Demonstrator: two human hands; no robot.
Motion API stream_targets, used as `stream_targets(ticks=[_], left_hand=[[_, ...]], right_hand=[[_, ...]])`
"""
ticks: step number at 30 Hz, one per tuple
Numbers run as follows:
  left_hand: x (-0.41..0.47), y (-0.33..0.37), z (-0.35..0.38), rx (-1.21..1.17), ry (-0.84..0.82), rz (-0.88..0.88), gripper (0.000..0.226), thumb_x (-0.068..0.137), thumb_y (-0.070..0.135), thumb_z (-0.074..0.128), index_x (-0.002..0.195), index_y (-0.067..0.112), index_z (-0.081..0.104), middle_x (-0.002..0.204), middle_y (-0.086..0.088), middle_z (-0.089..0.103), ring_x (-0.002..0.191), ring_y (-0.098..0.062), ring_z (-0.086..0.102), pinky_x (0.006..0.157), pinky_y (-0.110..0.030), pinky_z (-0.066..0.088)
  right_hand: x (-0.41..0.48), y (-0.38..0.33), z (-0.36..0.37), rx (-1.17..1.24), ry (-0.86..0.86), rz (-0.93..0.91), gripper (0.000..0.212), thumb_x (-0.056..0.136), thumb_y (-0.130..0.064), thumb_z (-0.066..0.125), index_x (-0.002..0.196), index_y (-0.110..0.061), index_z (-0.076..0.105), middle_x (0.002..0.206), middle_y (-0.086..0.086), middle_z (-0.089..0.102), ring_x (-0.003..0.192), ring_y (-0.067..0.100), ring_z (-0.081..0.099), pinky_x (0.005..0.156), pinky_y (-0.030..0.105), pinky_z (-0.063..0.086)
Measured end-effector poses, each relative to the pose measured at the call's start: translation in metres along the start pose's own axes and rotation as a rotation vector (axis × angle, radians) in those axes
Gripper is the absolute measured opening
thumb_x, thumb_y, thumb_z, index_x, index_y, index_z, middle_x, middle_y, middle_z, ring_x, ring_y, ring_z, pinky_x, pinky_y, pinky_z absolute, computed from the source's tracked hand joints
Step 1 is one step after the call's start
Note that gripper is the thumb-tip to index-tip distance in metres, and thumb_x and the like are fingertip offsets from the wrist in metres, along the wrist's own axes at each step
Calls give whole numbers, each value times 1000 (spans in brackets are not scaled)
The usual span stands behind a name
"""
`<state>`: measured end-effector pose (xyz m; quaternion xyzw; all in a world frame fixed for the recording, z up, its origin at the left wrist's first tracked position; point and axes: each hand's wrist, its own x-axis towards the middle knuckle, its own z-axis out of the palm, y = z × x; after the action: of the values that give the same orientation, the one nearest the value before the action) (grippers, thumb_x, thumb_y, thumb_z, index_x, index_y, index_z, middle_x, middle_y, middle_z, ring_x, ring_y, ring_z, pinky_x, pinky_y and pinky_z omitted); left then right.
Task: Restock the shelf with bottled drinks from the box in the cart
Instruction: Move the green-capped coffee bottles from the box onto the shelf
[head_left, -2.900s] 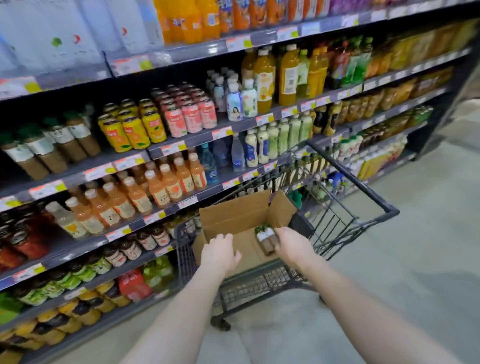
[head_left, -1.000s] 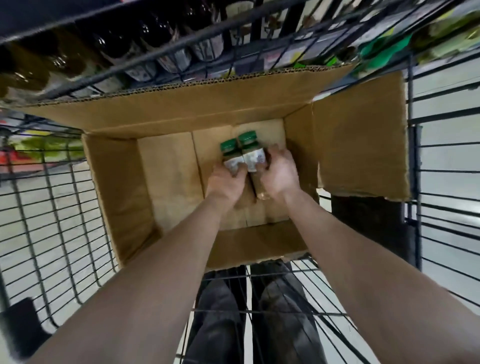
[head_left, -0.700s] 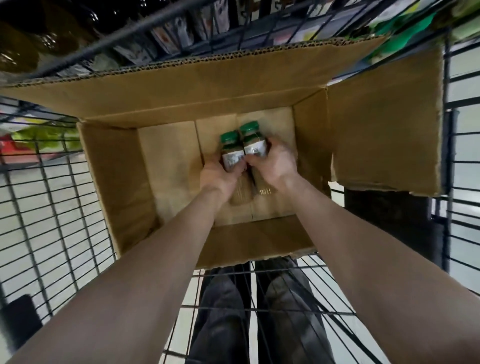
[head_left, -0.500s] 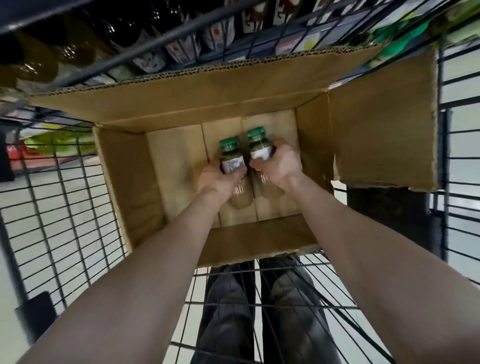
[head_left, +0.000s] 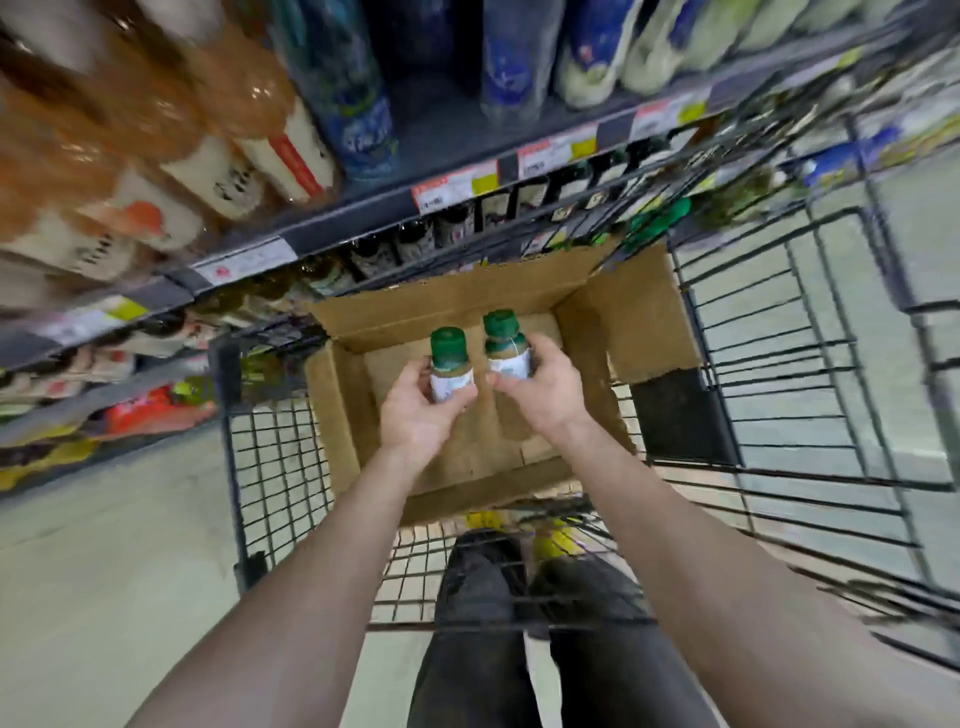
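1. Bottles, two with green caps, are held upright side by side over the open box (head_left: 332, 415); the left bottle (head_left: 451, 364) is in the left hand (head_left: 421, 410), the right bottle (head_left: 506, 345) in the right hand (head_left: 540, 395).
2. Each hand's fingers (head_left: 545, 349) curl round its bottle's labelled body, grasping it.
3. The box sits in the wire cart (head_left: 270, 457).
4. The shelf (head_left: 363, 208) of drinks stands just beyond the cart; price tags (head_left: 454, 188) line its edge.

Pale floor (head_left: 104, 571), dark trousers (head_left: 467, 654), red-and-yellow price labels (head_left: 457, 188), orange drink bottles (head_left: 171, 104) with white labels, blue-labelled bottles (head_left: 345, 93)
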<state>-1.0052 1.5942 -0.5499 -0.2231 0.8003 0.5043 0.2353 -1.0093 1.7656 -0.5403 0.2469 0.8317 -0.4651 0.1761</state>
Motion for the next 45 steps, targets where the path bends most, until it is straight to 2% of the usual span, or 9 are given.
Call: stream_targets(ticks=[5,11,21,25,27,33,36,39,45], left_hand=[[-66,16,-47,-64,101,109,59,71,30,94,121,18,65,105,5,74,93,-9,70,87,-26,55],[-156,15,-90,-96,213,227,62,74,30,92,128,17,64,113,3,73,102,-13,69,95,-36,57],[-329,15,-165,-133,365,473,51,84,25,84,131,23,65,107,19,70,98,6,65,91,-28,57],[-372,27,-209,-126,527,488,78,79,35,87,147,19,51,120,8,66,107,-8,64,95,-32,54],[-387,33,-235,-135,593,473,79,78,39,88,144,16,52,122,5,64,109,-11,62,97,-33,51],[-412,40,-305,-148,679,533,69,82,36,86,139,13,55,115,6,62,103,-8,59,72,-5,40],[-407,36,-343,-173,677,554,65,82,32,86,137,13,57,111,8,61,92,0,58,63,3,40],[-397,34,-387,-182,680,562,59,82,27,87,131,10,59,108,9,64,85,11,54,62,3,40],[-370,36,-474,-149,637,591,62,79,31,88,132,16,58,113,8,66,99,-8,63,77,-13,48]], right_hand=[[-72,-41,-10,72,19,-72,57,73,-31,90,124,-19,67,109,-3,75,98,13,69,93,36,56],[-161,-58,-22,51,35,-218,67,72,-39,88,130,-17,64,113,-3,74,103,15,69,96,40,55],[-331,-104,-46,142,10,-496,55,81,-31,85,130,-22,63,106,-15,66,102,9,66,91,31,56],[-373,-149,-41,145,1,-596,49,80,-32,85,124,-25,64,105,-13,68,100,9,68,89,31,57],[-386,-174,-33,148,-10,-642,52,80,-33,85,126,-25,63,111,-12,70,102,8,68,91,32,58],[-418,-246,6,168,-10,-758,79,79,-36,86,147,-18,49,133,-5,63,119,11,59,99,31,51],[-425,-277,37,194,-11,-781,76,78,-32,87,144,-19,51,134,-3,64,121,12,60,98,35,53],[-429,-305,70,209,-20,-786,64,79,-33,87,135,-19,60,120,-9,67,113,10,64,92,31,54],[-438,-369,128,249,25,-745,72,81,-28,85,144,-18,51,122,-9,62,106,9,60,88,28,51]])
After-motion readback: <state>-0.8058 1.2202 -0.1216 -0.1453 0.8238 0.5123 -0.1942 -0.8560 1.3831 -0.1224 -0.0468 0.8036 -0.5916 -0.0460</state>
